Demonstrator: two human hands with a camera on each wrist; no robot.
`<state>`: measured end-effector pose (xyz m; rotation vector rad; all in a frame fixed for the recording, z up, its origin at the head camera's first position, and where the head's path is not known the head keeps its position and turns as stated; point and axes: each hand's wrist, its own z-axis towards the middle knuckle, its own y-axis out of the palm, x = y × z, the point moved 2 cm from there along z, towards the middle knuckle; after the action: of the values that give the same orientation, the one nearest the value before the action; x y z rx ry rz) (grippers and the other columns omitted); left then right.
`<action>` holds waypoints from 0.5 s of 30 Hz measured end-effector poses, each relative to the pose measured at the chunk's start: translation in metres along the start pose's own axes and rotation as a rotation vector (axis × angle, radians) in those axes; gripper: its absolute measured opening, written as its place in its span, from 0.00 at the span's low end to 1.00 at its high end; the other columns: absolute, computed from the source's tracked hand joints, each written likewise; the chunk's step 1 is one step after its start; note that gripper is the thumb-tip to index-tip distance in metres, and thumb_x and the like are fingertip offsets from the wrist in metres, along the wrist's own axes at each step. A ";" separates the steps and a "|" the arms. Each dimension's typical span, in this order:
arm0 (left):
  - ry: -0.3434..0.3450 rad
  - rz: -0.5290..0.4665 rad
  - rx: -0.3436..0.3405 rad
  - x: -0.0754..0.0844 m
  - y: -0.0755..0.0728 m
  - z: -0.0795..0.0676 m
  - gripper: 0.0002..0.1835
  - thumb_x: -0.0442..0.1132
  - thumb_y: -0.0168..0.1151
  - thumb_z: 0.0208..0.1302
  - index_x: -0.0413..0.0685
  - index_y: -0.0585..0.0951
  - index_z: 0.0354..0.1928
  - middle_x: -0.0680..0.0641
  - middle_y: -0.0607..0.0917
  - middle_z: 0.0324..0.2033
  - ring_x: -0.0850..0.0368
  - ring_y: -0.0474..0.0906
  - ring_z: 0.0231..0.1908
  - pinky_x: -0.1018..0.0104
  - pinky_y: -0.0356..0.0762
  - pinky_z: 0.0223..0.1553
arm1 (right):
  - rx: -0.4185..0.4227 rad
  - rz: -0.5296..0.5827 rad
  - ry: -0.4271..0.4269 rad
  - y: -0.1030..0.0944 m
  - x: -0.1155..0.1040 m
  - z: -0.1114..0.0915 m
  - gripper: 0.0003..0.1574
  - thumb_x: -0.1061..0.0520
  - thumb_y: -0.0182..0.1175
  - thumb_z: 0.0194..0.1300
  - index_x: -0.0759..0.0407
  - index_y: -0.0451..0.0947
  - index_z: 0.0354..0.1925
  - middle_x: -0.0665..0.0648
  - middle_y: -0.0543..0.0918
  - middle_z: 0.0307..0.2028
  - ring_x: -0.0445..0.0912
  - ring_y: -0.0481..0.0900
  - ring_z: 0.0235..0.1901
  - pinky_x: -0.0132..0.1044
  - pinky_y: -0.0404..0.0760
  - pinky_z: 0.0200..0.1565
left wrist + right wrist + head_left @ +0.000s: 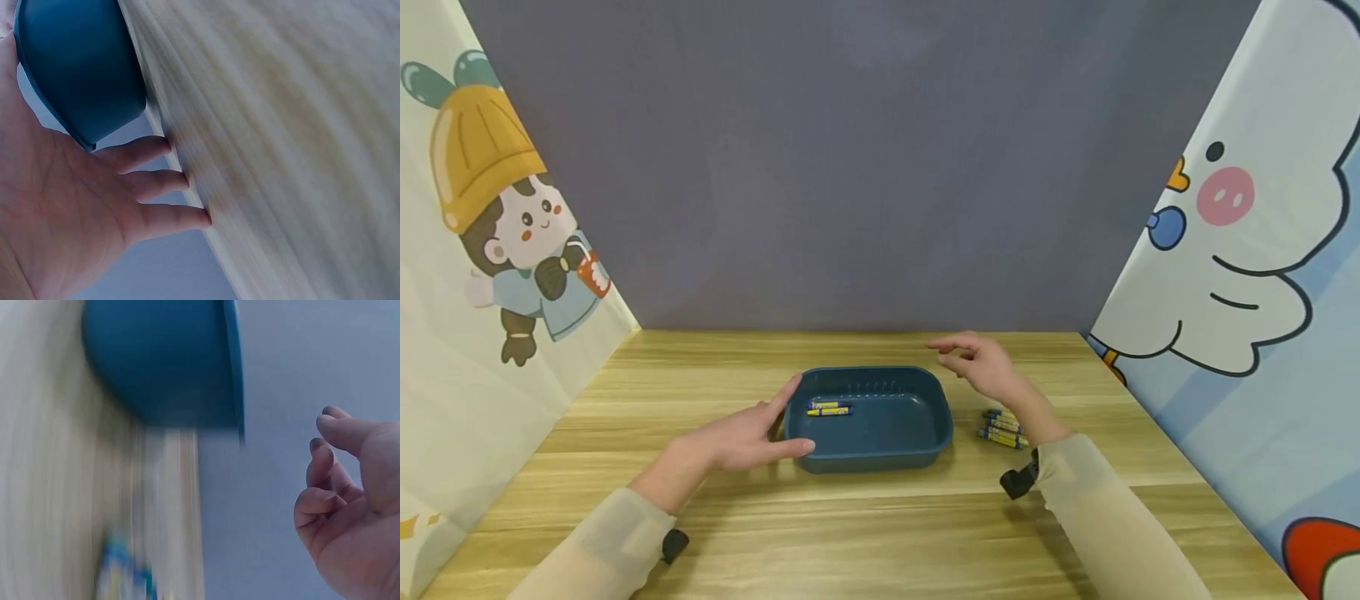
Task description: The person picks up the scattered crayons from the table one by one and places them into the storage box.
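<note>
A dark blue rectangular plastic bin (872, 462) stands on the table. Two yellow-and-blue crayons (830, 411) lie inside it, toward its left end. My left hand (741, 437) is spread at the bin's left end, its thumb and index finger at the rim. In the left wrist view the other fingers (178, 219) reach down to the tabletop. Raised beyond the bin's right end, my right hand (981, 367) has loosely bent fingers and holds nothing. Several more crayons (1002, 429) lie in a small group beneath my right forearm, blurred in the right wrist view.
The wooden table (820, 533) ends at a plain grey backdrop (865, 167) behind the bin. Printed cartoon panels stand at the left (445, 350) and right (1247, 333). A small black device (1019, 482) is at the right wrist.
</note>
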<state>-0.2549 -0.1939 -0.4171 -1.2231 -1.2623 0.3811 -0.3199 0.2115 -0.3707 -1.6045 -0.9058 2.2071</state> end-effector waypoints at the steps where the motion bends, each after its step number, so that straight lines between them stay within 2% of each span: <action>1: 0.001 0.001 0.001 0.000 0.000 0.000 0.63 0.79 0.56 0.73 0.65 0.30 0.90 0.28 0.63 0.83 0.29 0.68 0.79 0.31 0.66 0.79 | 0.018 -0.010 0.016 -0.010 0.010 -0.002 0.22 0.54 0.64 0.82 0.55 0.85 0.69 0.65 0.83 0.67 0.46 0.85 0.36 0.38 0.79 0.32; 4: 0.004 0.003 0.000 -0.001 0.000 0.001 0.63 0.79 0.57 0.73 0.65 0.30 0.90 0.28 0.63 0.83 0.28 0.68 0.79 0.31 0.66 0.79 | 0.052 -0.050 0.052 -0.037 0.040 -0.011 0.22 0.54 0.62 0.83 0.57 0.84 0.70 0.67 0.84 0.68 0.40 0.81 0.34 0.38 0.80 0.32; 5: 0.004 0.003 -0.001 -0.001 0.000 0.001 0.63 0.78 0.56 0.73 0.64 0.30 0.90 0.27 0.63 0.83 0.28 0.68 0.79 0.31 0.66 0.78 | 0.055 -0.060 0.063 -0.045 0.050 -0.014 0.22 0.55 0.62 0.84 0.57 0.84 0.70 0.68 0.84 0.68 0.43 0.81 0.33 0.40 0.81 0.32; 8: 0.003 0.004 -0.004 -0.001 0.000 0.002 0.63 0.78 0.57 0.73 0.65 0.30 0.90 0.27 0.63 0.82 0.28 0.69 0.78 0.31 0.67 0.78 | 0.055 -0.118 0.093 -0.064 0.078 -0.024 0.22 0.56 0.61 0.84 0.57 0.84 0.70 0.68 0.84 0.68 0.49 0.85 0.40 0.43 0.85 0.38; 12: 0.004 0.009 -0.002 -0.001 0.000 0.002 0.63 0.78 0.56 0.73 0.65 0.30 0.90 0.27 0.64 0.82 0.28 0.69 0.78 0.31 0.67 0.78 | 0.038 -0.178 0.141 -0.080 0.104 -0.035 0.23 0.54 0.60 0.85 0.59 0.83 0.71 0.69 0.83 0.69 0.56 0.86 0.54 0.47 0.87 0.47; 15: 0.005 0.011 -0.001 0.000 0.000 0.001 0.63 0.78 0.56 0.73 0.64 0.30 0.90 0.27 0.63 0.82 0.28 0.69 0.78 0.31 0.67 0.78 | 0.016 -0.185 0.172 -0.087 0.117 -0.040 0.25 0.52 0.60 0.85 0.61 0.81 0.72 0.71 0.80 0.71 0.60 0.85 0.56 0.50 0.87 0.49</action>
<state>-0.2562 -0.1937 -0.4174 -1.2315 -1.2524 0.3849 -0.3369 0.3559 -0.4131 -1.6040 -0.9436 1.9162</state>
